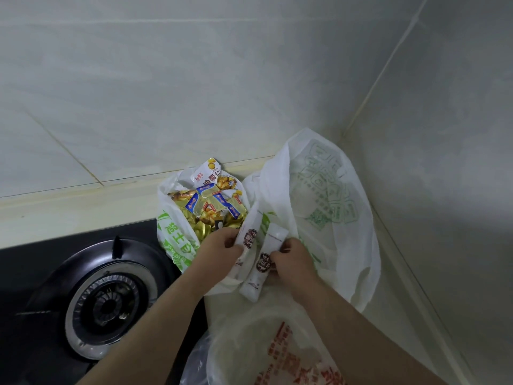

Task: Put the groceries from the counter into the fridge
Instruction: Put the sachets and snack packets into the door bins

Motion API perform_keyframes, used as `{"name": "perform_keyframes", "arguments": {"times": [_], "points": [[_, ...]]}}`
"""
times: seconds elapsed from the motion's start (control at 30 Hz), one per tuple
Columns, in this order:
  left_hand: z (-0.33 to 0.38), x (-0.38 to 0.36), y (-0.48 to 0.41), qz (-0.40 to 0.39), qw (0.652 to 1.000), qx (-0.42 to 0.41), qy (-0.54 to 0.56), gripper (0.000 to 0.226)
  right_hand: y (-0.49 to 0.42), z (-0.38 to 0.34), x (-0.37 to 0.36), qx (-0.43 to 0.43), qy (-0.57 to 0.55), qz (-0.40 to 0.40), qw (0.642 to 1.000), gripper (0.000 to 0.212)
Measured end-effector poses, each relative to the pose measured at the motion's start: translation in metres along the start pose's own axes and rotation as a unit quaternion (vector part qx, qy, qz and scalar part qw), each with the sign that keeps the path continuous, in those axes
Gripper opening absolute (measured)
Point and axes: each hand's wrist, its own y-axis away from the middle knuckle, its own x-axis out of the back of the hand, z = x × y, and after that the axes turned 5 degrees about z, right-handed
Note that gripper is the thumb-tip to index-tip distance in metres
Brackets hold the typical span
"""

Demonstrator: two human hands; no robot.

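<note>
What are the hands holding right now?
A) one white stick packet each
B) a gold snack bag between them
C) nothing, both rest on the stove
A: the left hand grips one white stick packet and the right hand grips a second stick packet, in front of the open snack bag.

Single head-worn wide-angle view, close, tilted steeply down onto a cream counter (pixel 69 215) corner: pale tiled wall (pixel 194 79) at 12 o'clock, black glass gas hob (pixel 27 262) at 8 o'clock.
</note>
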Motion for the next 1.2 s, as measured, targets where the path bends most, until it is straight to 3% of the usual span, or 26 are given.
{"name": "perform_keyframes", "arguments": {"times": [0.17,0.3,0.4,0.63,0.73,0.83,0.93,1.0,1.07,1.2], "points": [[0.019,0.018,0.013,0.026,0.966,0.087,0.243,0.028,0.015,-0.013,0.014,0.035,-0.054,0.0,0.998,0.012],[0.029,0.024,0.029,0.028,0.946,0.07,0.317,0.013,0.026,-0.026,0.022,0.061,-0.091,0.026,0.994,0.026],[0.031,0.027,0.04,0.024,0.949,0.038,0.311,0.007,0.044,-0.04,0.029,0.086,-0.131,-0.003,0.988,0.029],[0.045,0.038,0.078,0.023,0.968,-0.029,0.248,0.022,0.09,-0.064,0.048,0.151,-0.159,-0.041,0.975,0.026],[0.052,0.04,0.087,0.024,0.962,-0.048,0.267,0.011,0.108,-0.068,0.057,0.16,-0.162,-0.026,0.973,0.027],[0.066,0.041,0.099,-0.005,0.955,-0.073,0.286,0.029,0.125,-0.066,0.072,0.168,-0.152,-0.004,0.974,0.025],[0.08,0.034,0.111,-0.03,0.953,-0.086,0.288,0.009,0.14,-0.057,0.091,0.19,-0.138,0.021,0.972,0.021],[0.088,0.024,0.118,-0.044,0.955,-0.099,0.277,0.018,0.153,-0.049,0.106,0.208,-0.136,0.038,0.968,0.021],[0.097,0.013,0.128,-0.063,0.956,-0.113,0.264,0.024,0.166,-0.039,0.122,0.209,-0.154,0.063,0.964,0.022],[0.119,-0.014,0.151,-0.101,0.954,-0.152,0.24,0.015,0.187,-0.017,0.153,0.199,-0.207,0.111,0.951,0.02]]}}
